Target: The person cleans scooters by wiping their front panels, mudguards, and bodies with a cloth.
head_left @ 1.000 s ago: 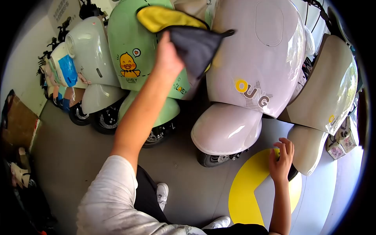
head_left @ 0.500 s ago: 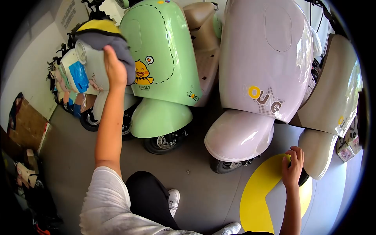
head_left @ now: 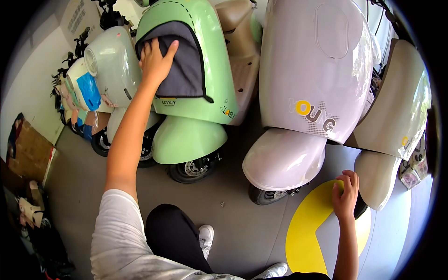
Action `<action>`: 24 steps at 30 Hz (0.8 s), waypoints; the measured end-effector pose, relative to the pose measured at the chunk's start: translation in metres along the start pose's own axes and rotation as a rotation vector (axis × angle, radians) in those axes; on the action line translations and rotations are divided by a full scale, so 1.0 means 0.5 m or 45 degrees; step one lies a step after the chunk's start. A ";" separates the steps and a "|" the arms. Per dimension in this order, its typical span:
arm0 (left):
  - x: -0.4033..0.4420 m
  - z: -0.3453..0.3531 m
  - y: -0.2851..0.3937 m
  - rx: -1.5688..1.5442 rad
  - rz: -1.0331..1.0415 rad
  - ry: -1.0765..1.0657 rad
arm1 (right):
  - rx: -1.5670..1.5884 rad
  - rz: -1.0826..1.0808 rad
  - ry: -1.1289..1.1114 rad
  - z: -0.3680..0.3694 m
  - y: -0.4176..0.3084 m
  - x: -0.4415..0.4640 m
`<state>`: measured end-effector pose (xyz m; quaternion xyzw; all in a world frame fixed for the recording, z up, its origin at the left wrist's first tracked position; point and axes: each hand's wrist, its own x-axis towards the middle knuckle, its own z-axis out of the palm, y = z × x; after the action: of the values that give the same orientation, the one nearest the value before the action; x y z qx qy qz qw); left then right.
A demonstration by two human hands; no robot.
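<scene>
left hand: spread wide, palm down and thumb apart from the fingers, pressing the cloth flat; it lies on the upper left part of the cloth

cloth: dark grey with a black edge and a small black tab at its lower right corner; laid against the front panel of the green scooter, above the "LOVELY" lettering

green scooter: upright, between the white scooter and the lilac scooter; part of a black dashed line shows above the cloth, and its front wheel rests on the floor

right hand: half open, fingers loosely bent and a little apart, with nothing seen in its grasp; it is nearest to the front fender of the beige scooter, though whether they touch I cannot tell

lilac scooter: marked "YOUNG" low on its front panel, with a rounded fender over a dark wheel

blue sheet: on a pale scooter further left, beyond the white scooter

yellow shape: a curved band on the floor, partly behind the right hand and forearm

shoes: both white, on the floor below the scooters

cardboard: brown, leaning by the wall at the far left
</scene>
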<state>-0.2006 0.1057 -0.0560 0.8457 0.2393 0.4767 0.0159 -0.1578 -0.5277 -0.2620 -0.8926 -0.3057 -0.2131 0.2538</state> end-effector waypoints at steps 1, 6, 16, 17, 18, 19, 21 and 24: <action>0.010 0.008 0.005 -0.024 0.020 0.067 | 0.030 0.009 -0.001 0.005 0.002 0.003; 0.040 -0.007 0.088 0.441 0.343 0.331 | 0.118 0.050 -0.006 0.049 0.008 0.023; 0.181 0.063 0.203 0.766 0.019 0.146 | 0.159 -0.331 0.016 0.119 -0.073 0.096; 0.206 0.062 0.201 0.736 -0.028 0.105 | 0.149 -0.358 0.042 0.131 -0.075 0.095; 0.233 0.057 0.197 0.677 -0.084 0.073 | 0.151 -0.358 0.065 0.142 -0.073 0.095; 0.257 0.050 0.196 0.631 -0.142 0.044 | 0.166 -0.366 0.087 0.147 -0.075 0.098; 0.311 0.037 0.170 0.554 -0.242 -0.056 | 0.133 -0.381 0.093 0.140 -0.073 0.107; 0.401 0.030 0.087 0.429 -0.131 -0.114 | 0.084 -0.330 0.151 0.124 -0.063 0.118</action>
<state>-0.0848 0.1544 0.1071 0.8435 0.3579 0.3902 -0.0908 -0.1221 -0.4442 -0.2684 -0.8225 -0.4099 -0.2863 0.2710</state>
